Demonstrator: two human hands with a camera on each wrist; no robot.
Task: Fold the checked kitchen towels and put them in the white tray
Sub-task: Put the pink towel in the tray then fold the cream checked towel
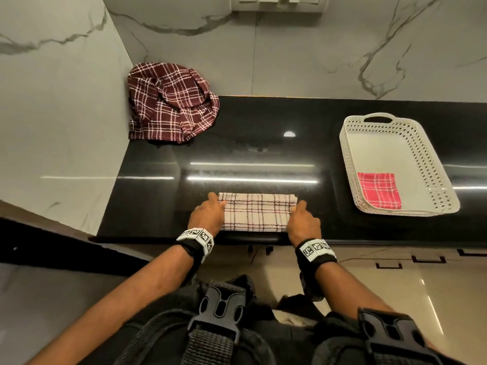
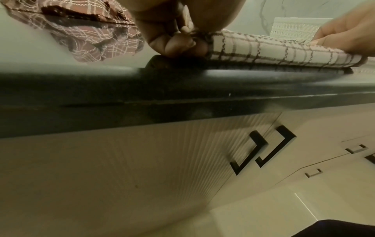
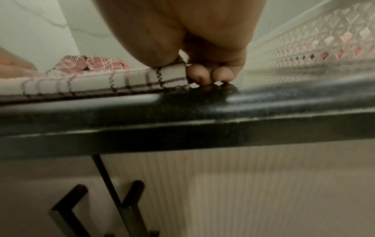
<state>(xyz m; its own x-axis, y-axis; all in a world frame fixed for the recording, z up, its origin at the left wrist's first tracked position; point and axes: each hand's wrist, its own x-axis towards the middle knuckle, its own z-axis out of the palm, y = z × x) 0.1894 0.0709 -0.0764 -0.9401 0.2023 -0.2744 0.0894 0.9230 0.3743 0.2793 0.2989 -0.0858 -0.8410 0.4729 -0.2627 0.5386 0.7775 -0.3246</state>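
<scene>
A cream checked towel (image 1: 257, 212) lies folded into a strip near the front edge of the black counter (image 1: 237, 154). My left hand (image 1: 207, 216) pinches its left end, fingers curled round the cloth (image 2: 182, 43). At the towel's right end (image 3: 142, 80) my right hand (image 1: 300, 219) pinches it between thumb and curled fingers (image 3: 205, 75). A white perforated tray (image 1: 427, 164) stands at the right with a folded red checked towel (image 1: 379, 189) in its near corner. A crumpled maroon checked towel (image 1: 171, 104) sits in the back left corner.
Marble walls close the counter at the back and left, where the wall (image 1: 60, 114) meets the maroon towel. Below the counter edge are cabinet doors with black handles (image 2: 263, 149). Bare counter lies between the cream towel and the tray.
</scene>
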